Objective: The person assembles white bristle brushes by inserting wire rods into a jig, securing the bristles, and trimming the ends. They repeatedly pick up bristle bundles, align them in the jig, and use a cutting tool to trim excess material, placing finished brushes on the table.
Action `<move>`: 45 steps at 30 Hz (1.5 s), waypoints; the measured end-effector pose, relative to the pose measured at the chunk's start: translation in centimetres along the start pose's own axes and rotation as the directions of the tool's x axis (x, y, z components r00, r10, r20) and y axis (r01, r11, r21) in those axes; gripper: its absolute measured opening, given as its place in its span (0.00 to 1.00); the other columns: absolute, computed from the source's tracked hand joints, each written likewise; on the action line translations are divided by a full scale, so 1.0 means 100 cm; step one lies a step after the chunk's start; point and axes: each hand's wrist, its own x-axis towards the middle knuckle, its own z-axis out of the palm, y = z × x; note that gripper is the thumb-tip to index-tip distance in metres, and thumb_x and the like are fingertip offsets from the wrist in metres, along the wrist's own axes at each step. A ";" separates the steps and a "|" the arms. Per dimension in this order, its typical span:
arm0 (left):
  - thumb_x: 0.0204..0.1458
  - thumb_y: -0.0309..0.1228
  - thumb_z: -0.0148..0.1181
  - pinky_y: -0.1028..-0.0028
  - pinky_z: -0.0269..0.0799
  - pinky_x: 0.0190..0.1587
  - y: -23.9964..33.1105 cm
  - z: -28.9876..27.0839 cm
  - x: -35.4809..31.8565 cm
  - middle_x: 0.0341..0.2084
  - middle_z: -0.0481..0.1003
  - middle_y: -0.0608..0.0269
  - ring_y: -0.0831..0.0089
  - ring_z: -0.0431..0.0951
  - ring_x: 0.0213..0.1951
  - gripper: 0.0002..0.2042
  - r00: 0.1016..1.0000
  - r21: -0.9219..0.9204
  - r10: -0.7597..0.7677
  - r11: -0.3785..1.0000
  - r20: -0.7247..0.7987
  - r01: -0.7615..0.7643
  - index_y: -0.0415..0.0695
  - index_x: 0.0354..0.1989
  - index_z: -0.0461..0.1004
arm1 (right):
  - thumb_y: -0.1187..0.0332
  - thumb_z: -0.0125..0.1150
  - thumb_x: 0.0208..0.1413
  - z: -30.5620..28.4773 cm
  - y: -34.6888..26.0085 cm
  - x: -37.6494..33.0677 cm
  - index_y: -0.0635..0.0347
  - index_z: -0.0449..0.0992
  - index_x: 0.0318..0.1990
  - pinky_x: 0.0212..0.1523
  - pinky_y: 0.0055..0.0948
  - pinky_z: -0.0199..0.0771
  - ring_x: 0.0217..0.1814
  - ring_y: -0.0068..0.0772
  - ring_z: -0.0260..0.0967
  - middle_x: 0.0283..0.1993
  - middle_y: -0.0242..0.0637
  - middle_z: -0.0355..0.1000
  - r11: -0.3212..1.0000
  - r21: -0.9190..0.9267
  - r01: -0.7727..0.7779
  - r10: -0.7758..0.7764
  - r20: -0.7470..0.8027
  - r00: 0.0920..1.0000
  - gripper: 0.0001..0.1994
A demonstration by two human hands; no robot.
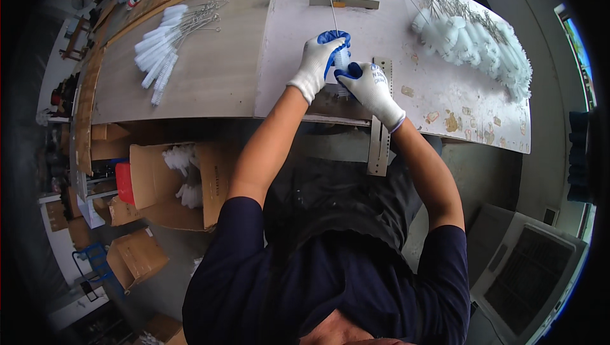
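Observation:
Both of my hands wear white knit gloves with blue-coated palms. My left hand (322, 60) is closed around a white-bristled wire brush (342, 59), with its thin wire handle pointing away from me across the table. Close by, my right hand (370, 86) has its thumb and fingers closed on the nearer part of the bristles. Part of the brush is hidden by the gloves. Under my right wrist, a perforated metal strip (379, 154) juts out past the front edge of the table (298, 40).
A fanned pile of slim white brushes (159, 49) lies at left. Fluffier brushes (476, 43) are heaped at right. A flat metal bar (344, 3) lies beyond my hands. Below the table's left side, an open cardboard box (152, 183) holds white brushes; another carton (136, 258) stands lower.

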 end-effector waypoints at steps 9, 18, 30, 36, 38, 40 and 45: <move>0.62 0.23 0.49 0.64 0.82 0.38 -0.022 -0.014 0.026 0.32 0.78 0.52 0.61 0.81 0.33 0.13 0.993 -0.146 -0.118 0.982 -0.007 0.116 0.32 0.48 0.78 | 0.43 0.61 0.54 0.020 0.002 0.006 0.60 0.84 0.38 0.48 0.43 0.77 0.42 0.51 0.80 0.36 0.51 0.81 0.999 -0.032 -0.028 0.029 0.006 1.000 0.26; 0.65 0.25 0.43 0.60 0.83 0.44 -0.034 -0.031 0.035 0.38 0.78 0.48 0.56 0.82 0.40 0.17 0.986 -0.224 -0.069 0.969 0.151 0.103 0.31 0.57 0.73 | 0.47 0.64 0.57 0.021 -0.006 0.012 0.62 0.82 0.39 0.44 0.41 0.77 0.40 0.49 0.80 0.35 0.48 0.81 0.988 -0.151 -0.029 0.042 0.087 0.995 0.23; 0.59 0.22 0.55 0.65 0.84 0.33 -0.036 -0.021 0.036 0.29 0.80 0.54 0.64 0.82 0.28 0.09 0.997 -0.220 -0.082 0.972 0.015 0.083 0.34 0.44 0.80 | 0.59 0.73 0.46 -0.019 0.018 -0.024 0.53 0.72 0.61 0.55 0.45 0.74 0.55 0.47 0.71 0.64 0.41 0.68 0.634 -0.354 0.688 -0.655 0.226 0.721 0.32; 0.58 0.22 0.55 0.67 0.81 0.30 -0.034 -0.017 0.033 0.26 0.79 0.52 0.64 0.81 0.25 0.10 0.991 -0.226 -0.130 0.965 0.017 0.131 0.34 0.44 0.80 | 0.55 0.65 0.55 -0.003 0.021 0.003 0.52 0.75 0.60 0.55 0.45 0.72 0.54 0.45 0.69 0.64 0.39 0.67 0.403 -0.424 0.811 -0.704 0.423 0.570 0.25; 0.58 0.21 0.54 0.67 0.81 0.30 -0.031 -0.016 0.032 0.26 0.79 0.53 0.64 0.81 0.25 0.10 0.990 -0.251 -0.141 0.958 0.018 0.141 0.32 0.44 0.80 | 0.53 0.62 0.58 -0.006 0.021 0.015 0.52 0.76 0.56 0.56 0.46 0.72 0.53 0.46 0.70 0.58 0.39 0.68 0.355 -0.435 0.827 -0.657 0.513 0.552 0.22; 0.58 0.20 0.53 0.68 0.80 0.31 -0.028 -0.015 0.032 0.26 0.79 0.54 0.65 0.80 0.25 0.10 0.992 -0.206 -0.125 0.971 -0.001 0.122 0.32 0.43 0.80 | 0.53 0.61 0.58 -0.002 0.026 0.025 0.52 0.77 0.55 0.57 0.46 0.72 0.53 0.46 0.70 0.56 0.39 0.68 0.311 -0.434 0.845 -0.650 0.552 0.523 0.21; 0.60 0.22 0.54 0.68 0.81 0.34 -0.033 -0.018 0.037 0.30 0.81 0.52 0.64 0.82 0.29 0.11 0.991 -0.136 -0.131 0.982 -0.010 0.128 0.31 0.45 0.80 | 0.57 0.59 0.57 -0.004 0.024 0.034 0.56 0.76 0.50 0.53 0.44 0.74 0.50 0.43 0.70 0.54 0.42 0.69 0.192 -0.408 0.893 -0.671 0.609 0.423 0.17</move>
